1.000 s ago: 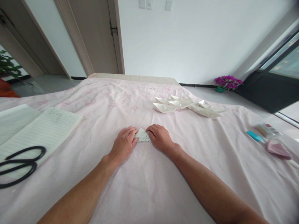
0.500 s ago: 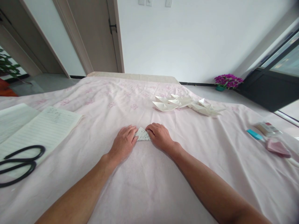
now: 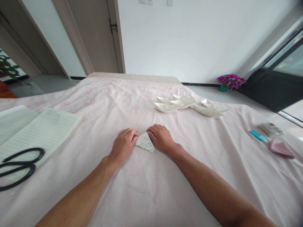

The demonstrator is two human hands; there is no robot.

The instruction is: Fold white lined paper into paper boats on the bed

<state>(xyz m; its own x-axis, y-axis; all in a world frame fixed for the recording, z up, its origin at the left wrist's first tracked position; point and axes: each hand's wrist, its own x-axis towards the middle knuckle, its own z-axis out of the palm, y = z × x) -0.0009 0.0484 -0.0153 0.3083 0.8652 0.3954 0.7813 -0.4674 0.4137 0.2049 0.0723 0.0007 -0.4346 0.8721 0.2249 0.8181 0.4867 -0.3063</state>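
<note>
Folded white paper triangle speckled with dark marks [image 3: 145, 143] sits between my two hands, on the pale pink flower-patterned cloth [image 3: 151, 189]; my left hand [image 3: 123, 143] pinches its left corner between thumb and curled fingers; my right hand [image 3: 161, 138] is bent over its top corner, fingertips touching the paper, though I cannot tell whether they grip it or only press. One short edge runs from my left fingers up to my right fingertips; the long edge slants from my left thumb towards me, to a corner just beside the heel of my right hand.

Bare cloth reaches from that long edge back between my forearms, giving room on my side; more cloth lies ahead of my knuckles, up to the cluster of white folded paper boats [image 3: 168, 107] beyond my right hand and spreading to its right. Well left of my left hand lie cream lined paper sheets [image 3: 54, 126], their right edge turned towards me; black looped handles [image 3: 21, 164] rest over their near part. Well right of my right hand, a flat bright blue oblong [image 3: 258, 135], a clear packet with a red-and-white label [image 3: 271, 129] and a dusty pink angular piece [image 3: 281, 148] sit close together.
</note>
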